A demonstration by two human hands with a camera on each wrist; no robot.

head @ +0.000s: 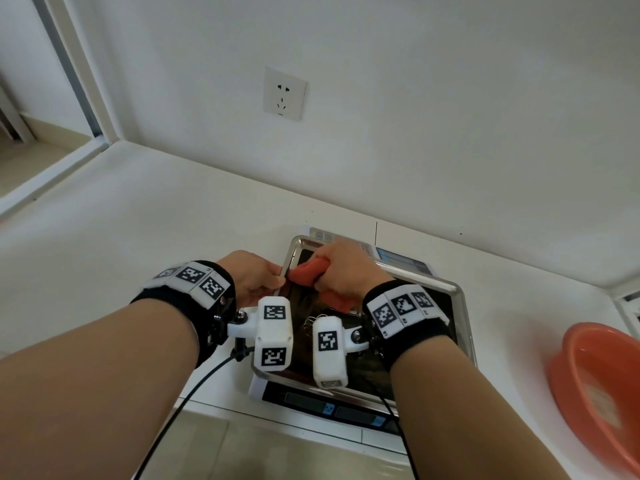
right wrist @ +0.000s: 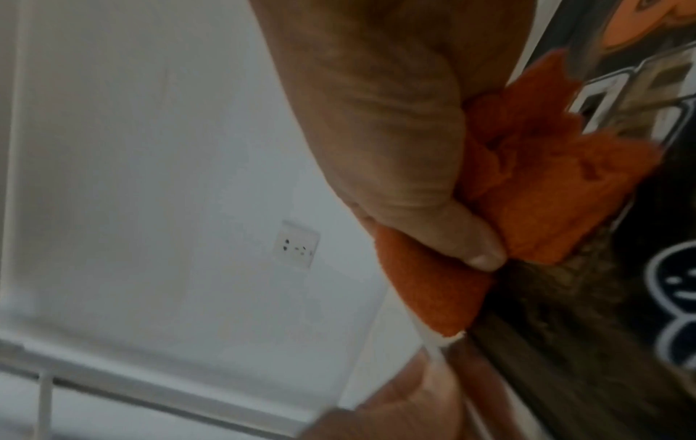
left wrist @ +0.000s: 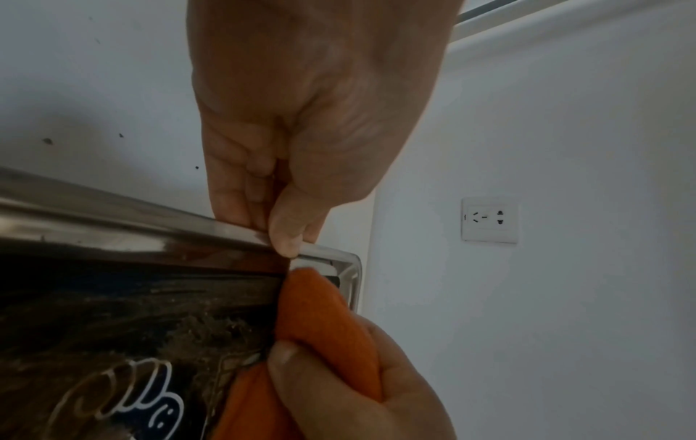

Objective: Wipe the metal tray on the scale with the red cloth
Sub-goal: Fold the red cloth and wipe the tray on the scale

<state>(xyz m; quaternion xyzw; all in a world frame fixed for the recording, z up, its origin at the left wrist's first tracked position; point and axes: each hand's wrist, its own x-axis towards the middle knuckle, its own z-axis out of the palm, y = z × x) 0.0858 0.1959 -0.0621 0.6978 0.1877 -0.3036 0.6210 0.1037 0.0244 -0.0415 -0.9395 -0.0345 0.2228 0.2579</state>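
Observation:
A shiny metal tray (head: 453, 306) lies on a white scale (head: 311, 403) on the counter. My left hand (head: 256, 282) pinches the tray's left rim (left wrist: 211, 229) between thumb and curled fingers. My right hand (head: 346, 268) grips a bunched red cloth (head: 308, 271) and presses it onto the tray's far left corner. In the left wrist view the red cloth (left wrist: 324, 324) sits against the tray's inner wall, just below my left hand (left wrist: 286, 238). The right wrist view shows my right hand (right wrist: 433, 220) with its thumb clamped over the red cloth (right wrist: 535, 205) on the reflective tray (right wrist: 587, 297).
An orange plastic basin (head: 595, 386) stands on the counter to the right of the scale. A white wall with a power socket (head: 284, 93) rises behind. The scale's displays (head: 332, 407) face the counter's front edge. Cables run from both wrist cameras.

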